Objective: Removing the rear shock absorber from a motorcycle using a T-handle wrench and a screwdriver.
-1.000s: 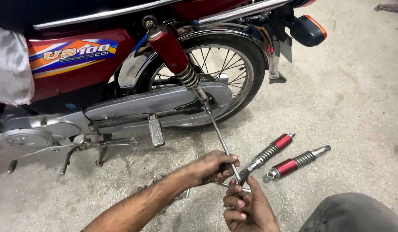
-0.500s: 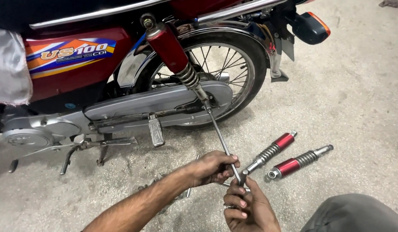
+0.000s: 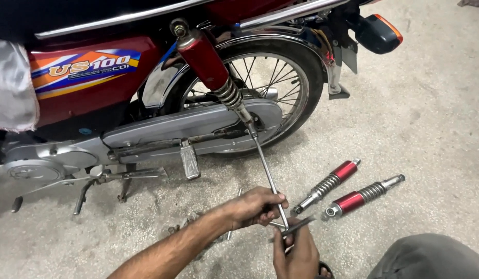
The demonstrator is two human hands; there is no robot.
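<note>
A long steel T-handle wrench runs from the lower mount of the red shock absorber fitted on the red motorcycle down to my hands. My left hand grips the wrench shaft near its lower end. My right hand is closed on the crossbar at the bottom of the wrench. The shock's chrome spring sits beside the rear wheel.
Two loose red shock absorbers, one and another, lie on the concrete floor right of my hands. A grey chain cover, a footpeg and a side stand are on the bike's near side. My knee is at the lower right.
Both hands stay on the wrench with a slight shift of the crossbar. The view has barely moved.
</note>
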